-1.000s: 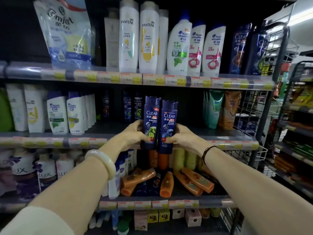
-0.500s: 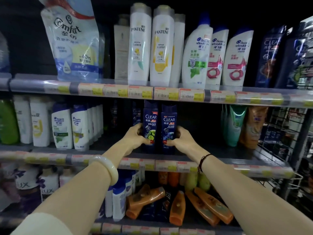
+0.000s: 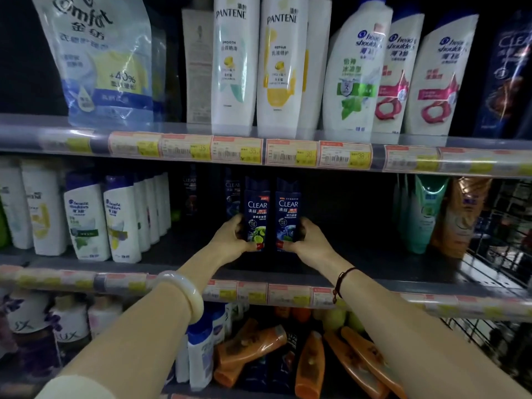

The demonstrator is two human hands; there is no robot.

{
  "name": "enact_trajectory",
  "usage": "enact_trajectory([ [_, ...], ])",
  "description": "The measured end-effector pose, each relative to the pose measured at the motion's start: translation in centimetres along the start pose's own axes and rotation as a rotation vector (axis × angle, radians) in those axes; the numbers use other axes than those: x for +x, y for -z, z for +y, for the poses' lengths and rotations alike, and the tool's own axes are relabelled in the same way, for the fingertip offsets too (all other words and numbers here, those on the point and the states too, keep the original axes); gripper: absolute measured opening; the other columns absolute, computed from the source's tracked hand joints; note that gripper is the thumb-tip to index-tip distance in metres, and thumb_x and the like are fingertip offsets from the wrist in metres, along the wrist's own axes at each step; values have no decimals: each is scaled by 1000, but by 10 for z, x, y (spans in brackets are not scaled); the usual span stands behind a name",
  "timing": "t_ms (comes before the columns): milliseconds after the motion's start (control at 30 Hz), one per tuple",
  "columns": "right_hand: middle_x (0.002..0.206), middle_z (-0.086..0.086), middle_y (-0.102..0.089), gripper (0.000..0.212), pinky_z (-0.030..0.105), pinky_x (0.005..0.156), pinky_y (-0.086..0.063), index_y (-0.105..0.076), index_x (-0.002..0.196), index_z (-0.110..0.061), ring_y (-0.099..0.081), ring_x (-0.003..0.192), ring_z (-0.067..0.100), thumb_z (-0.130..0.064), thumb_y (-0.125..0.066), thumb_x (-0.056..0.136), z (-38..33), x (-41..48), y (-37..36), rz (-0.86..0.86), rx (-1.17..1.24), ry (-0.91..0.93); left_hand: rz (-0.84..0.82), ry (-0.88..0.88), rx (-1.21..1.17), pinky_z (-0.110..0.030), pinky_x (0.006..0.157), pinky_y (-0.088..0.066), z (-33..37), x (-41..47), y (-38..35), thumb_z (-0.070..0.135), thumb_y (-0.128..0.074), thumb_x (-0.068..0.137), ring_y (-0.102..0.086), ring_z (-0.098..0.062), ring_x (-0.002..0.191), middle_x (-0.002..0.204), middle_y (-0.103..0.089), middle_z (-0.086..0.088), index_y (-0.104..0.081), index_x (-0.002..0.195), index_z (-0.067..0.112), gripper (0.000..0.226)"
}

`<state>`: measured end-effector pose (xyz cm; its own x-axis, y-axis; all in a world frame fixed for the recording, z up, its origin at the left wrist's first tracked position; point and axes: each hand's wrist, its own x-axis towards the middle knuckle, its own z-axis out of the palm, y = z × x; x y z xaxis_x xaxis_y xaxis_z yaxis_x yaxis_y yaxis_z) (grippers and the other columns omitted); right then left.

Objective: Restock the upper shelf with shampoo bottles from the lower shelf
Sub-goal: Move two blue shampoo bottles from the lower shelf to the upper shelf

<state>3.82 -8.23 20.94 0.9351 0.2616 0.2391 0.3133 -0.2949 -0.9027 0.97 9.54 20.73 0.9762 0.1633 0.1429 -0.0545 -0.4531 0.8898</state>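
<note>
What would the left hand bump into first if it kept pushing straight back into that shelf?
Probably the dark Clear bottle standing further back on the same shelf, just behind the left hand and the lime-label bottle it grips. The shelf is dim there, so the gap between them is hard to judge.

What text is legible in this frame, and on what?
"CLEAR": left dark bottle, in the left hand
"CLEAR": right dark bottle, in the right hand
"PANTENE", "SMOOTH": white bottle
"PANTENE", "REPAIR": yellow-marked bottle
"head & shoulders": green-label bottle
"+40%": refill pouch
"LUX": bottle, bottom left
"38": price tag
Remaining tags and small print: too blurred.
</note>
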Motion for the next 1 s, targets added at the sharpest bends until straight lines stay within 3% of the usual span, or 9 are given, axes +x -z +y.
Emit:
enact_trajectory([
  [133,129,12,-59,63,38,102,-46,-47,130,-6,-57,118,25,-1,-76,74,6,12,-1,3,-7,1,5,15,16,-42,114,-34,-4,11,-1,7,-78,71,-42,-24,134,146,-44,-11,-30,146,17,89],
  [267,132,12,-57,65,30,97,-45,-44,133,-6,-56,118,22,2,-73,75,11,18,-1,-11,13,-25,-6,18,-7,-35,115,-28,-4,12,-3,3,-73,76,-33,-24,140,150,-37,-11,-25,147,16,87],
  [433,132,4,-54,60,22,94,-39,-45,134,-5,-51,114,14,2,-69,80,9,15,0,-42,-3,-63,12,36,-38,-36,113,-33,3,9,-2,-1,-73,75,-36,-25,138,148,-39,-13,-32,145,12,82],
  [533,136,11,-55,59,24,95,-40,-48,134,-4,-53,122,22,-3,-71,80,12,11,3,-40,-67,-113,-13,62,-49,-34,106,-40,9,3,0,-5,-72,75,-46,-25,130,141,-49,-14,-41,138,7,72],
  [700,131,17,-56,62,27,93,-43,-47,133,1,-55,119,28,-12,-74,79,5,-2,15,28,-148,-155,56,75,20,-29,87,-46,11,-7,10,-3,-73,74,-56,-22,101,119,-61,-15,-56,122,-2,51],
  [867,121,16,-63,53,24,84,-44,-56,125,-1,-59,111,26,-17,-75,78,-8,-23,24,61,-223,-125,117,47,111,-28,83,-48,14,-26,16,2,-76,72,-61,-27,104,114,-65,-18,-64,111,0,41],
  [1000,117,15,-64,46,25,80,-44,-60,119,-2,-59,103,22,-16,-75,77,-20,-47,32,81,-282,-93,99,-27,196,-25,81,-46,32,-49,11,4,-77,72,-59,-20,94,110,-66,-16,-66,108,1,38],
])
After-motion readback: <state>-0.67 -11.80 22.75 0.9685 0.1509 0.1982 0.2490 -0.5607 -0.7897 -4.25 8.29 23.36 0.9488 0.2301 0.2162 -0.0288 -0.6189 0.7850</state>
